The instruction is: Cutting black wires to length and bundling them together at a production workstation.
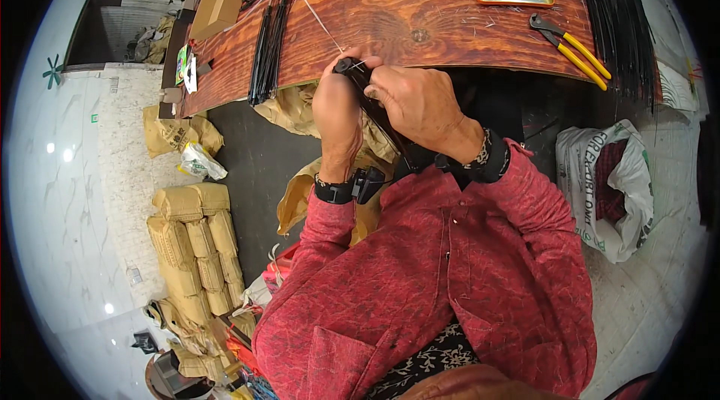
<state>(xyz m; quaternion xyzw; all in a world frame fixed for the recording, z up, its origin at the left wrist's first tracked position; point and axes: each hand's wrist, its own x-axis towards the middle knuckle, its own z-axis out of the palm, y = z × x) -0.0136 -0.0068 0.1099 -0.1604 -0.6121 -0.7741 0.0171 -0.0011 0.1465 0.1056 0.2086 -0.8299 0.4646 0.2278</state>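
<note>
A bundle of thin black strands (386, 128) slants from the table's near edge down toward my lap. My left hand (335, 116) is closed around its upper end. Close beside it, my right hand (421, 102) has its fingers pinched against the bundle. A short thin silvery wire (359, 65) crosses the bundle's top end at my right fingertips; how the fingers grip it is partly hidden. A thin pale strand (315, 14) runs across the table up to my left fingers.
On the wooden table (420, 32) lie yellow-handled pincers (568, 50), a yellow-rimmed tin (512, 2) of silvery wires, black strand bundles at left (270, 47) and right (616, 25), and a cardboard box (220, 1). Brown paper packs (196, 246) stand left; a white sack (622, 190), right.
</note>
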